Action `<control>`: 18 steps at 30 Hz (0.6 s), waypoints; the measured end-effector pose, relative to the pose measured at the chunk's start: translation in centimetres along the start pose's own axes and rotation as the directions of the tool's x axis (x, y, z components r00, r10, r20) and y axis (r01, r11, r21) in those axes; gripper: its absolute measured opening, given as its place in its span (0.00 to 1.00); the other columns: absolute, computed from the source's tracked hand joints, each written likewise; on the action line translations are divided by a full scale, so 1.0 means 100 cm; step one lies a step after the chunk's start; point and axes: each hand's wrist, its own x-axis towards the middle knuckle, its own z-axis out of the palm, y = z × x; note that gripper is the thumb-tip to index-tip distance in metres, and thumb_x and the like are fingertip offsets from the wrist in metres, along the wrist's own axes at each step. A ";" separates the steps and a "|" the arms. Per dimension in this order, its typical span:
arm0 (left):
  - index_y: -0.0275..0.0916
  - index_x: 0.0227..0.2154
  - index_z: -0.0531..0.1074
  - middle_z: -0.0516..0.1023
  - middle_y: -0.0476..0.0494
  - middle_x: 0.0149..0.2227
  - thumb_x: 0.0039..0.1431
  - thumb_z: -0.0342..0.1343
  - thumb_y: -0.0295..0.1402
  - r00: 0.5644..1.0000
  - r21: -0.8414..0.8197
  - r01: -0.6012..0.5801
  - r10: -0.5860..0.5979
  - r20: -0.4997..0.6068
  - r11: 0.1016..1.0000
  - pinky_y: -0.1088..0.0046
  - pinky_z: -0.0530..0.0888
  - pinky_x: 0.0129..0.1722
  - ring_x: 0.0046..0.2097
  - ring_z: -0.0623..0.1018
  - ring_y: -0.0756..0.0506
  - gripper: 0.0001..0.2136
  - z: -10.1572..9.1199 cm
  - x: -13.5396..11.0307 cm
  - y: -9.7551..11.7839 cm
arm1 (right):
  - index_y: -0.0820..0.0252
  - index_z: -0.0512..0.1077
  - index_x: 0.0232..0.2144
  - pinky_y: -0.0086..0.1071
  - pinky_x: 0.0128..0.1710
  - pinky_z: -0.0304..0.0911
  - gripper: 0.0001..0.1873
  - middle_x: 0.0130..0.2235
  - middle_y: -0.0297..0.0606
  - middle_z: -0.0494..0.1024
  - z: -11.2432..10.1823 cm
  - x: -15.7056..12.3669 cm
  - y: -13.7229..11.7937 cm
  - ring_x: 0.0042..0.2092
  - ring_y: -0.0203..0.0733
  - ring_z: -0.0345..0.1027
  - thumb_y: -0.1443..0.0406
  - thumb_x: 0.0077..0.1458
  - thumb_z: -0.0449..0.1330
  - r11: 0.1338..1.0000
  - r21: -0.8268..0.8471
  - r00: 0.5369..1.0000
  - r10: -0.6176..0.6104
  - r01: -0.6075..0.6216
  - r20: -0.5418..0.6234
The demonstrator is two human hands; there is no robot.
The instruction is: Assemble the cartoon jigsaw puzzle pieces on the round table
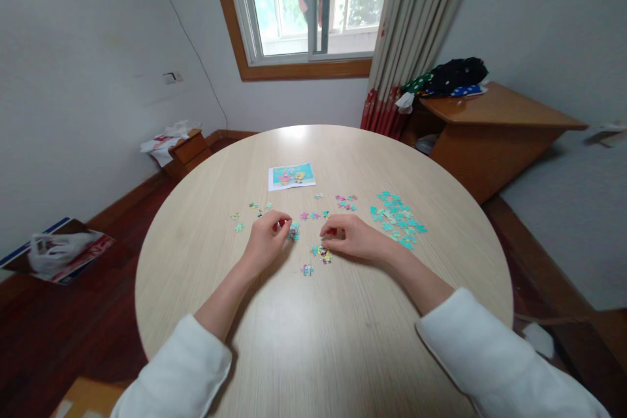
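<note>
My left hand (pixel 268 235) is closed at the middle of the table, its thumb and fingertips at a small clump of blue jigsaw puzzle pieces (pixel 294 232). Facing it, my right hand (pixel 350 236) is half curled, with a gap between thumb and forefinger. Just under its fingertips lie joined yellow puzzle pieces (pixel 324 254). One more piece (pixel 307 270) sits nearer to me. Beyond my hands there is a loose row of pink and blue pieces (pixel 313 215). A printed picture (pixel 292 176) of pink and yellow cartoon figures lies farther back.
A spread of turquoise pieces (pixel 398 219) is to the right, with a few pieces (pixel 239 227) at left. The round table (pixel 313 353) faces a window (pixel 313 6) and a curtain (pixel 401 32). A wooden desk (pixel 509 108) holding cloth stands at back right.
</note>
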 end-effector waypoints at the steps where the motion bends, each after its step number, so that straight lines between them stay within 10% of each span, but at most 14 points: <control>1: 0.37 0.29 0.74 0.77 0.47 0.28 0.56 0.52 0.28 1.000 0.001 0.010 -0.010 -0.003 1.000 0.74 0.68 0.32 0.28 0.69 0.50 0.06 0.000 0.000 0.000 | 0.63 0.75 0.33 0.30 0.37 0.61 0.07 0.32 0.37 0.74 0.000 -0.001 -0.001 0.34 0.36 0.65 0.68 0.48 0.63 0.999 -0.006 0.999 -0.033 0.033 0.026; 18: 0.37 0.28 0.76 0.78 0.45 0.30 0.54 0.54 0.28 0.998 0.100 0.039 -0.044 0.051 0.994 0.71 0.69 0.35 0.32 0.73 0.48 0.06 -0.016 0.009 -0.022 | 0.62 0.75 0.32 0.31 0.37 0.62 0.04 0.32 0.38 0.75 0.004 -0.002 -0.005 0.35 0.38 0.66 0.69 0.50 0.63 0.983 -0.142 0.992 -0.109 0.117 0.064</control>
